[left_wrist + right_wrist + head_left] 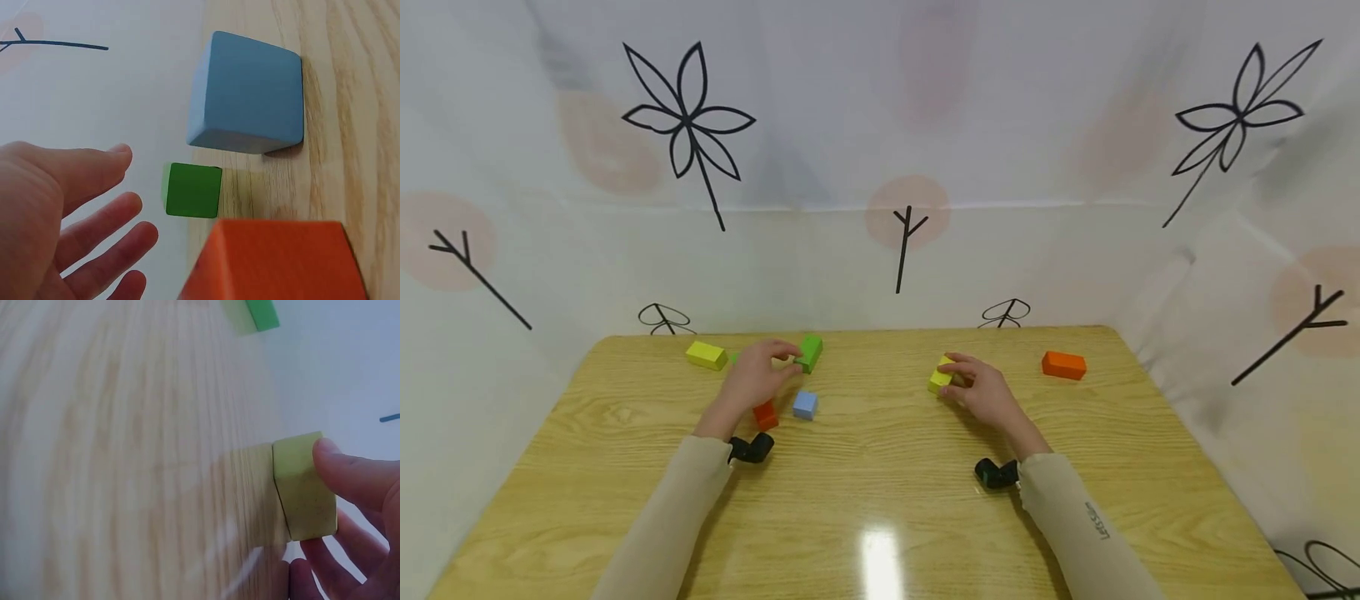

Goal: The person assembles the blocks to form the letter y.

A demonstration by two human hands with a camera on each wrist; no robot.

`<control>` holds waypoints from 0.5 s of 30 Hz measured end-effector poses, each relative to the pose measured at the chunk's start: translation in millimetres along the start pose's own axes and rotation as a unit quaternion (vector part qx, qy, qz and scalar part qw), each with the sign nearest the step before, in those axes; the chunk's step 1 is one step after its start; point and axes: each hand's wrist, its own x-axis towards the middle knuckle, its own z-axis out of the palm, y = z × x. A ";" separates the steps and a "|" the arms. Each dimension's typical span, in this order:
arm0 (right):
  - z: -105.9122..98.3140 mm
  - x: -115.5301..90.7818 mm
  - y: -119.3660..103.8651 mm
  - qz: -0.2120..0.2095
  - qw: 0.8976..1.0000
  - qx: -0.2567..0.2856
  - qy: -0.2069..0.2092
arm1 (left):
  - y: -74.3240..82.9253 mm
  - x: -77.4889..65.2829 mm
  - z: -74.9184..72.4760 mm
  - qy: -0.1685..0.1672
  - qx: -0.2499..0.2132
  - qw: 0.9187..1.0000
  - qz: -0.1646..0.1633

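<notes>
My left hand point(754, 379) hovers just left of a green block point(810, 353). In the left wrist view its thumb and fingers point(112, 250) are parted, with the green block point(194, 190) beyond them and nothing held. Below that hand lie a red block point(765, 415), partly covered by it, and a light blue cube point(805, 405). My right hand point(985, 393) pinches a yellow block point(938, 382) between thumb and fingers. The right wrist view shows this yellow block point(306, 494) at the tabletop, thumb on one side and fingers on the other.
A second yellow block point(706, 356) lies at the back left of the wooden table point(865, 467). Another green piece point(734, 357) peeks out behind the left hand. An orange block point(1063, 365) lies at the back right. A patterned white cloth point(820, 267) stands behind the table.
</notes>
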 end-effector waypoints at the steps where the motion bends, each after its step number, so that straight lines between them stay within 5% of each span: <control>1: 0.0 0.0 0.1 0.001 1.000 0.001 0.000 | 0.8 2.1 0.1 -0.003 0.004 1.000 -0.008; 15: -0.5 -0.7 -1.0 0.009 1.000 0.010 0.002 | 19.2 31.6 7.8 -0.031 0.097 0.995 -0.020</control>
